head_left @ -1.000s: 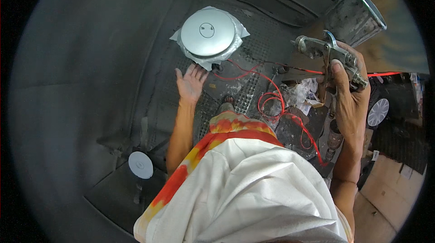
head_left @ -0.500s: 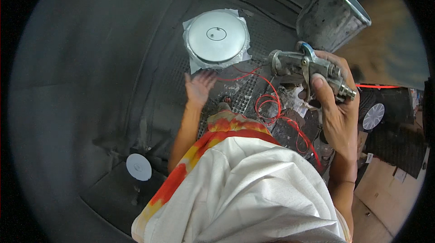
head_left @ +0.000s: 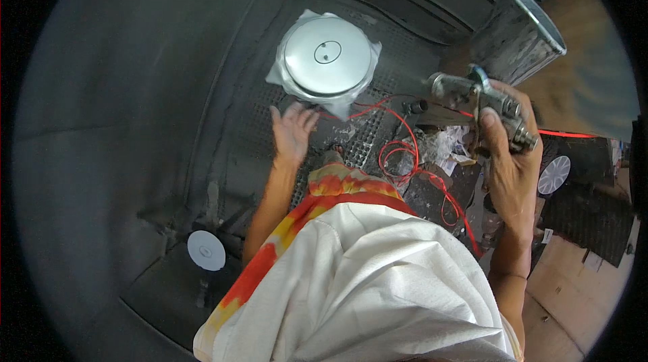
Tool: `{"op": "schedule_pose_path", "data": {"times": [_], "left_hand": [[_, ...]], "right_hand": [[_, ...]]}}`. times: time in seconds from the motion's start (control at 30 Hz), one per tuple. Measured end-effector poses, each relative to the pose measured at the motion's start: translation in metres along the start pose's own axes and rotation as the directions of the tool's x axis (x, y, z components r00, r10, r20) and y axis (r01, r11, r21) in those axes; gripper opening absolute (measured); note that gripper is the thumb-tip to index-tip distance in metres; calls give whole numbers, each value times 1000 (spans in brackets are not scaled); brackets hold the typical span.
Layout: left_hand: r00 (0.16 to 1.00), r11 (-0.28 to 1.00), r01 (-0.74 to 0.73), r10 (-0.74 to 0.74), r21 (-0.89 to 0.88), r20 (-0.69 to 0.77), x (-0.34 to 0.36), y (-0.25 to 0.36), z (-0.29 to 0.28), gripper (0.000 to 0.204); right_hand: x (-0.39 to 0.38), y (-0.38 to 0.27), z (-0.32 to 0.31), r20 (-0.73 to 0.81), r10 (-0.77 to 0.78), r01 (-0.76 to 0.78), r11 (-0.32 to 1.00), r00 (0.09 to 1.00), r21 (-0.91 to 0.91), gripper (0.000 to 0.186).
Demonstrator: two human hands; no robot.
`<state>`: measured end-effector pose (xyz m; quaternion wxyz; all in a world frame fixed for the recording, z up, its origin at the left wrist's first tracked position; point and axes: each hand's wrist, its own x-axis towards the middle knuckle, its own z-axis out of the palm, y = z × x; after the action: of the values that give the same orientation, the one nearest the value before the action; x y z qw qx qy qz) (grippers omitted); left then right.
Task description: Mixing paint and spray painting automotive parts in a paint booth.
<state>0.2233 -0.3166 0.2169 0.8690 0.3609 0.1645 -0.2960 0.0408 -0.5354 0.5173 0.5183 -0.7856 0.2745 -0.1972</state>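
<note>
My right hand (head_left: 509,159) is wrapped round a metal spray gun (head_left: 462,91), its nozzle pointing left toward a round silvery disc. A large, paint-stained metal cup (head_left: 514,41) sits on top of the gun. The disc (head_left: 324,75) is smooth and shiny, with a dark ring and two small marks at its centre. Under it a crumpled white sheet (head_left: 343,107) sticks out all around. Just below the sheet's near edge is my left hand (head_left: 291,136), empty, with its fingers apart. Whether its fingertips touch the sheet I cannot tell.
A red hose (head_left: 399,153) lies coiled on the dark, perforated floor (head_left: 361,149). Dark booth walls (head_left: 121,92) rise at left and back. A small white disc (head_left: 206,251) stands at lower left; a spoked white disc (head_left: 555,174) and a brown panel (head_left: 594,72) are at right.
The disc's sheet has turned, its corners now in different places. My right hand has moved the spray gun slightly right and down. My left hand has shifted a little left, still open.
</note>
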Motion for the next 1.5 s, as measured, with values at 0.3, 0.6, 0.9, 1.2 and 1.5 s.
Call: {"op": "schedule_pose_path", "data": {"times": [0.3, 0.6, 0.9, 1.2, 1.5], "left_hand": [[946, 957, 263, -280, 120, 162, -34, -53, -3, 81], [998, 992, 67, -66, 110, -12, 8, -2, -34, 82], [992, 978, -111, 99, 175, 75, 45, 36, -2, 87], [992, 996, 66, -60, -58, 109, -10, -42, 1, 77], [937, 932, 230, -289, 282, 193, -18, -65, -22, 88]], "right_hand": [[-13, -19, 7, 136, 96, -112, 987, 986, 117, 29], [15, -1, 3, -40, -254, 248, 962, 966, -113, 25], [5, -11, 7, 29, -99, 95, 991, 995, 98, 25], [-4, 8, -6, -30, -148, 142, 980, 989, -138, 22], [-30, -19, 3, 143, 100, -112, 991, 985, 78, 32]]}}
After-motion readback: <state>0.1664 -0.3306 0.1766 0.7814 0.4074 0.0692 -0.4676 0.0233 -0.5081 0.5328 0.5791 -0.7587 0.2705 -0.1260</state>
